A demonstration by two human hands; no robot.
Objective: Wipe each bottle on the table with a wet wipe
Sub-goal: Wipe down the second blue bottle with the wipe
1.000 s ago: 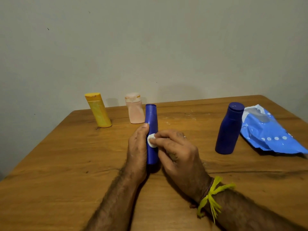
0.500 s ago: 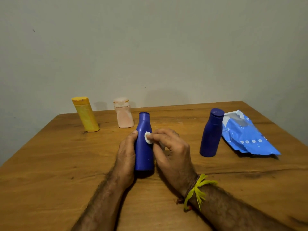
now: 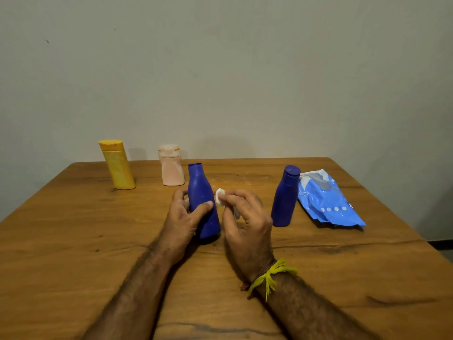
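Note:
A blue bottle (image 3: 202,195) stands upright at the middle of the wooden table (image 3: 73,241). My left hand (image 3: 183,217) wraps around its left side, thumb across the front. My right hand (image 3: 245,222) pinches a small white wet wipe (image 3: 219,200) just right of the bottle's side, very close to it. A second blue bottle (image 3: 285,196) with a cap stands to the right. A yellow bottle (image 3: 117,164) and a pale pink bottle (image 3: 171,165) stand at the back left.
A blue wet wipe packet (image 3: 328,200) lies at the right, just beyond the second blue bottle. A grey wall rises right behind the table's far edge. A yellow thread is tied around my right wrist.
The blue bottle has been turned in my left hand, whose thumb now lies across the front. The wipe has moved from the bottle's front to just off its right side.

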